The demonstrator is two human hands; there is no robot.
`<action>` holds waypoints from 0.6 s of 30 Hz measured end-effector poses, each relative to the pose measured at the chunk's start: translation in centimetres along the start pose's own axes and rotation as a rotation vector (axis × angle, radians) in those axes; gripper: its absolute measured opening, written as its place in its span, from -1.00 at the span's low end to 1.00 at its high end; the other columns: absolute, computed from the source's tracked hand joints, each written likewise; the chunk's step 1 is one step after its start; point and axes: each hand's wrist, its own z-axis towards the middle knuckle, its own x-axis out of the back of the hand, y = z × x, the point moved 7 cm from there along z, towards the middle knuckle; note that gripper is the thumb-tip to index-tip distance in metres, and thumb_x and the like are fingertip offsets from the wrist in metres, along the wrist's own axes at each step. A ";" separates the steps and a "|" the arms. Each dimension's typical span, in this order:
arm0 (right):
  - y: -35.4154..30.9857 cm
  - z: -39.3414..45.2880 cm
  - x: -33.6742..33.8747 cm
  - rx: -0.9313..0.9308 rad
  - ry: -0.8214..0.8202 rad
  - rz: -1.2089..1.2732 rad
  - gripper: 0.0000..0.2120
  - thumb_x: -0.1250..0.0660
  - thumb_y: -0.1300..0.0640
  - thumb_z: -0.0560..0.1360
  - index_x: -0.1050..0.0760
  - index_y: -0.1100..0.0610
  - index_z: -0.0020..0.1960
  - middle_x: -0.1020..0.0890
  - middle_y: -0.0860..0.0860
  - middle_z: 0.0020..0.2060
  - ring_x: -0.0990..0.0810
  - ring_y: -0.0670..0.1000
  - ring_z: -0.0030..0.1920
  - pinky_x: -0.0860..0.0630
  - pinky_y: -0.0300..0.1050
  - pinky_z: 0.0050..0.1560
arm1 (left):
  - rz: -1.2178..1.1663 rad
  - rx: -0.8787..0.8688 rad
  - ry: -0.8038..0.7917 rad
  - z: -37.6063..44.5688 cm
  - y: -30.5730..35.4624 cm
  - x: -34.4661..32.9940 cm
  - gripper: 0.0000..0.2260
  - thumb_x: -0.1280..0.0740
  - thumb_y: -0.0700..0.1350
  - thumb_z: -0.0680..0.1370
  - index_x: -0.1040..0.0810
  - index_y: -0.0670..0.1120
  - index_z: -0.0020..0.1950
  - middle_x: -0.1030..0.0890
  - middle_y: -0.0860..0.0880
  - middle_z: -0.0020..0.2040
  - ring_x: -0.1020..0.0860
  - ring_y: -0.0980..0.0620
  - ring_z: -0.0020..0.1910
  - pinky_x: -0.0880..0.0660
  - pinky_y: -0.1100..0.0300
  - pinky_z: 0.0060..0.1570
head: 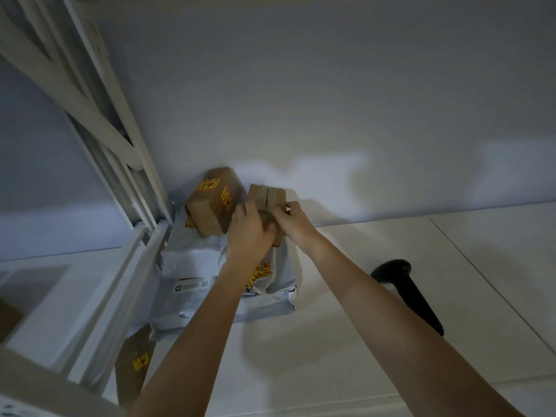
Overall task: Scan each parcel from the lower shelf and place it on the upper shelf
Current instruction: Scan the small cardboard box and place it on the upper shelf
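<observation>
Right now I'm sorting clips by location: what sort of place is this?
Probably a parcel sorting or storage room: taped cardboard boxes and grey mailer bags piled on a white metal shelf, with a black handheld scanner lying beside them.

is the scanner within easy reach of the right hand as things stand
Probably yes, once freed: the scanner lies in the open on the shelf beside the right arm, nothing over it. But the right hand now holds the small box.
</observation>
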 end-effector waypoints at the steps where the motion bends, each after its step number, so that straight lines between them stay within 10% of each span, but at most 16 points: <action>1: 0.6 0.1 0.5 -0.026 0.014 0.040 -0.46 -0.26 -0.04 0.53 -0.22 0.27 0.35 -0.50 0.13 0.17 -0.52 0.10 0.15 -0.45 -0.14 -0.07 | -0.047 -0.012 0.015 -0.2 0.3 0.1 -0.54 -0.31 -0.19 0.48 -0.32 -0.27 0.34 -0.44 -0.27 0.22 -0.41 -0.22 0.21 -0.40 -0.02 0.17; 13: 3.1 -1.7 5.6 -0.259 -0.028 0.006 -0.03 -0.30 -0.55 0.09 -0.46 0.06 0.30 -0.54 0.02 0.22 -0.56 0.05 0.17 -0.59 -0.03 -0.01 | -0.249 -0.195 -0.138 -3.7 5.7 -2.1 -0.40 -0.20 0.18 0.37 -0.43 -0.15 0.29 -0.56 -0.03 0.15 -0.52 0.03 0.10 -0.43 0.18 0.02; 18: 4.9 -3.1 7.5 -0.315 -0.066 0.033 -0.44 -0.36 -0.27 0.33 -0.54 0.09 0.17 -0.63 0.02 -0.06 -0.62 -0.03 -0.07 -0.61 -0.11 -0.07 | -0.504 -0.093 -0.305 -4.2 5.0 -4.4 -0.54 -0.35 -0.22 0.51 -0.30 -0.11 0.37 -0.52 -0.08 0.24 -0.48 0.00 0.24 -0.44 0.13 0.19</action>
